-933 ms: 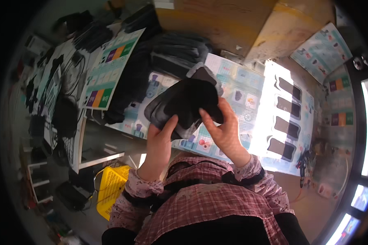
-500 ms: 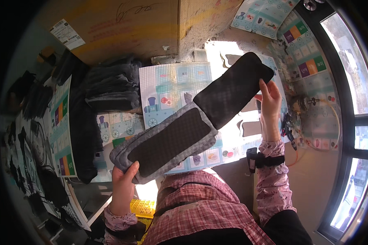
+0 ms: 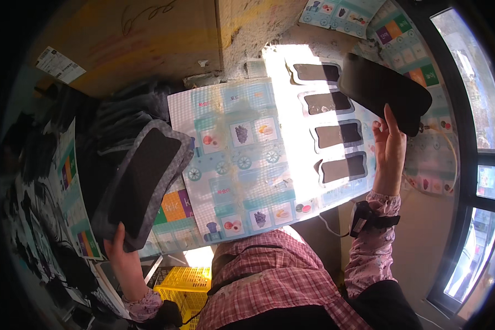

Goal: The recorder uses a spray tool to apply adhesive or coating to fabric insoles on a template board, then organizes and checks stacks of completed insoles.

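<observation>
My left hand (image 3: 122, 247) is closed on the near end of a grey fabric piece (image 3: 182, 147) with a dark oblong panel on it. Its edge looks layered, so I cannot tell whether it is one piece or more. At the right, my right hand (image 3: 389, 143) pinches the lower edge of a black oblong pad (image 3: 388, 91) with rounded ends, raised above the work surface. Left of that pad, several grey-edged pieces with dark panels (image 3: 338, 135) lie in a column on the patterned sheet (image 3: 242, 181), partly in bright sunlight.
A dark heap of stacked fabric pieces (image 3: 132, 113) is at the back left, partly in shadow. Cardboard (image 3: 170, 44) stands behind the surface. A yellow plastic crate (image 3: 184, 283) sits below the front edge, and a dark window frame (image 3: 467, 181) is on the right.
My hands have moved apart. The grey piece went left and turned steeper, while the black pad went right, away from it. The column of pieces on the sheet has come into fuller view.
</observation>
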Demonstrator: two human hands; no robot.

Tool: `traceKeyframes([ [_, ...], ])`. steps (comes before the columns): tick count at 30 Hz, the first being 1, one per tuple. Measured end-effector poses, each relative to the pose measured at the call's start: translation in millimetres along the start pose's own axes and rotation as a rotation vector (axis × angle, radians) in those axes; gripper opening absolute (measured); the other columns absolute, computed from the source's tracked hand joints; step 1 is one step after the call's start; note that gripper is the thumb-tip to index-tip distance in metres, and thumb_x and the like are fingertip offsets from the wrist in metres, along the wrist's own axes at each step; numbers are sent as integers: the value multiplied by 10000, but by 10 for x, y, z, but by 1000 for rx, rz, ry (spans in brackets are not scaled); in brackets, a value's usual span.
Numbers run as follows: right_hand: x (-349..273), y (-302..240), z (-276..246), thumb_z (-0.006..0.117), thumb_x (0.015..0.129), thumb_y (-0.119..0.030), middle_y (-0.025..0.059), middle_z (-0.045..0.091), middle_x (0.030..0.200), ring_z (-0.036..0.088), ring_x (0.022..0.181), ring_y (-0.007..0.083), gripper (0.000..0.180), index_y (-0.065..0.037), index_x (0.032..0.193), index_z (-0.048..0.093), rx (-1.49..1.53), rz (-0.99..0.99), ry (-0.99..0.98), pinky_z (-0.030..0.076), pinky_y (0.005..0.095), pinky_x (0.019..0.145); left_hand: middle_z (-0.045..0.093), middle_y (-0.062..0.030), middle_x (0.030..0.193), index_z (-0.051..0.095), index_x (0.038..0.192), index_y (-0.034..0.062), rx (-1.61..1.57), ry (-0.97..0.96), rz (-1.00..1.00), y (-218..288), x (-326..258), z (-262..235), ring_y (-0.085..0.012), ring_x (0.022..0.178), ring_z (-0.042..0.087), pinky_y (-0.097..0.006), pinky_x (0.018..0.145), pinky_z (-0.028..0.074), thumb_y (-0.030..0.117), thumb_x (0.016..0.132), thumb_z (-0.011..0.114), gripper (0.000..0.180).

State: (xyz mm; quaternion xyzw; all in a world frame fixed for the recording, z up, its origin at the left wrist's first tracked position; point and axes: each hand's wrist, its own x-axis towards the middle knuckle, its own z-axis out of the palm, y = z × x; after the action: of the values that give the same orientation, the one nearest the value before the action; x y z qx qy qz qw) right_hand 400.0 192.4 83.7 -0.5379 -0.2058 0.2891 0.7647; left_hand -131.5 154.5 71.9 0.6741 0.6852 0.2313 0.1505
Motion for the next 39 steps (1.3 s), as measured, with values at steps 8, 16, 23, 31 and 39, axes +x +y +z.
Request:
traceKeyframes([
  [8,-178,596,797,466,884,-11,71,481,1094,518,983,169,189,-22,1071,490,-48,-115,-200,484,395,877,444,-138,1236,572,1104,39,-846,31,-407,127,107,218,-240,1206,387,-356,954,393,6,809,589,297],
  [16,-343,1728,1137,484,539,152,122,442,1079,400,1087,311,380,-40,866,476,-861,-715,-143,307,415,928,422,-175,1255,531,1121,24,144,-56,-9,5,-66,64,-268,1147,452,-334,950,395,11,846,545,276],
  [23,-414,2370,1340,457,556,144,149,388,1111,359,1086,341,350,-29,860,463,-898,-564,-25,280,434,949,444,-203,1214,560,1076,-2,12,-54,-106,-142,-76,-76,-302,1127,464,-348,922,407,1,813,585,264],
  [31,-407,2670,1506,471,524,162,152,338,1138,337,1115,344,422,-24,901,425,-998,-494,22,274,420,967,485,-194,1138,583,1060,15,163,-48,-36,-120,-100,-118,-334,1064,505,-384,846,432,6,761,644,306],
  [39,-492,2764,1476,500,591,88,179,339,1180,311,1163,344,396,-10,968,426,-1040,-395,-98,250,408,999,453,-205,1177,558,1097,23,132,-76,-39,-137,-191,-125,-338,1098,481,-378,879,427,-16,785,606,318],
])
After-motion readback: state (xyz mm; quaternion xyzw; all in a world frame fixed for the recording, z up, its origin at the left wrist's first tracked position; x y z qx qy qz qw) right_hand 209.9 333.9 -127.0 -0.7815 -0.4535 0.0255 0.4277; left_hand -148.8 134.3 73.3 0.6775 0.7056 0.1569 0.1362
